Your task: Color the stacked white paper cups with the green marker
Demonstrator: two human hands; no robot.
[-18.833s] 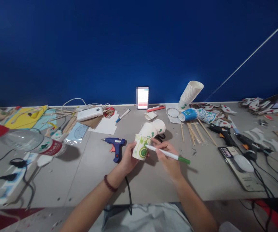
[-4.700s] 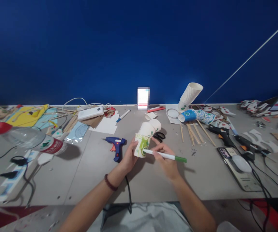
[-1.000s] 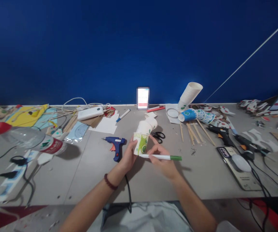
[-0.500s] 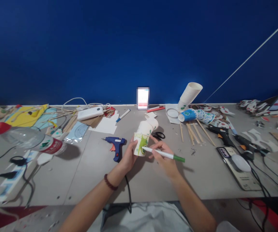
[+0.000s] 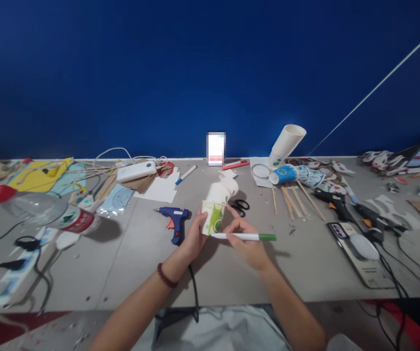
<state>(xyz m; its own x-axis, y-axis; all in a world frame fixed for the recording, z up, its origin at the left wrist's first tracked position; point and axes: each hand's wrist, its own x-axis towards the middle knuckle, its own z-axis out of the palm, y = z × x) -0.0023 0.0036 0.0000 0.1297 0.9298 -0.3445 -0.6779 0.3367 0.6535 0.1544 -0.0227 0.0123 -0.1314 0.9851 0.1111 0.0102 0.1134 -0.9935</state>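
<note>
My left hand (image 5: 195, 235) is closed around a paper cup (image 5: 213, 214) whose white side carries green colouring and swirls. More white paper cups (image 5: 221, 191) join on behind it in a bent row. A green-and-white marker (image 5: 244, 237) is pinched in my right hand (image 5: 245, 239). Its tip is at the lower edge of the green cup, and its green end points right. Beside my left hand lies a blue glue gun (image 5: 175, 222). Black-handled scissors (image 5: 239, 207) rest behind my right hand, partly covered by the cups.
A tilted stack of paper cups (image 5: 286, 144) stands at the back right, near a blue decorated cup row (image 5: 297, 174) and wooden sticks (image 5: 291, 202). A red-capped bottle (image 5: 45, 209) and power strip (image 5: 22, 268) lie left. A phone (image 5: 359, 256) and black glue guns (image 5: 336, 204) lie right.
The marker's tip has moved down and left from the middle of the cup's side to its lower edge. The marker now lies nearly level. My left hand and the cup stay almost in place.
</note>
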